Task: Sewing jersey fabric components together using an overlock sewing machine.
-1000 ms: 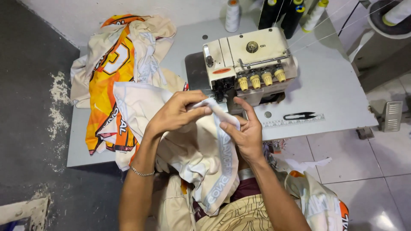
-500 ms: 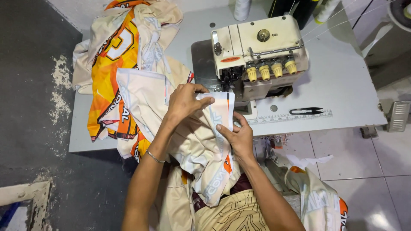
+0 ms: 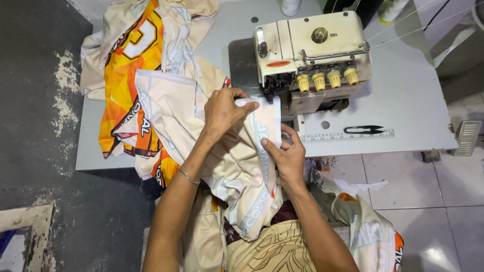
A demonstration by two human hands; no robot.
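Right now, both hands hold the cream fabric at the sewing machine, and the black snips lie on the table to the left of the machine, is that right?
Not quite. The head view shows the snips lying to the right of the hands, in front of the machine by the table's ruler strip. The rest stands: the left hand and right hand both hold the cream fabric at the machine.

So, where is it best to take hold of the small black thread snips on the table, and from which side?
Probably at the looped handle end of the black thread snips, coming from above. They lie flat on the grey table, blades pointing right, just above the printed ruler strip, with bare table around them. The left hand and right hand both hold the cream fabric.
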